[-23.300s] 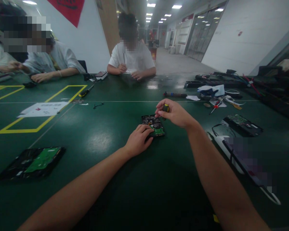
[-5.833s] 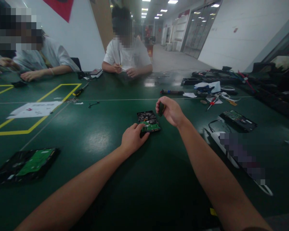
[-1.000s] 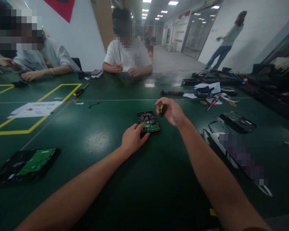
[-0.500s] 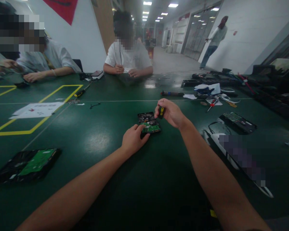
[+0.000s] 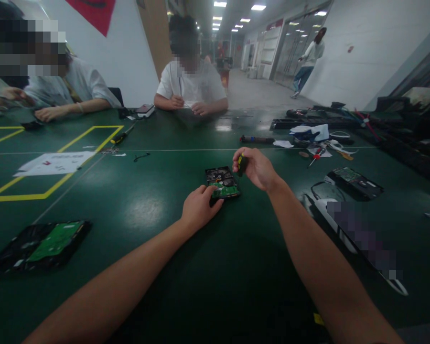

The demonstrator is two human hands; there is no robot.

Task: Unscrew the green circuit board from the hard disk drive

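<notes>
A hard drive (image 5: 221, 177) with a green circuit board along its near side lies on the green table in front of me. My left hand (image 5: 199, 206) grips its near left corner, thumb along the near edge and fingers on the board. Just right of the drive, my right hand (image 5: 256, 167) is raised and closed round the black-and-yellow handle of a screwdriver (image 5: 241, 164). The handle is tilted; its blade and tip are too faint to make out.
Another hard drive (image 5: 53, 243) lies near left, and a third (image 5: 354, 182) to the right behind a white-edged device (image 5: 354, 239). A yellow-black screwdriver (image 5: 119, 138), paper sheets (image 5: 53, 163) and a red-handled screwdriver (image 5: 318, 154) lie farther off. Co-workers sit across the table.
My right hand has shifted slightly right, and the screwdriver handle has tilted and moved a little away from the drive. My left hand stays put. A person in the background has walked left.
</notes>
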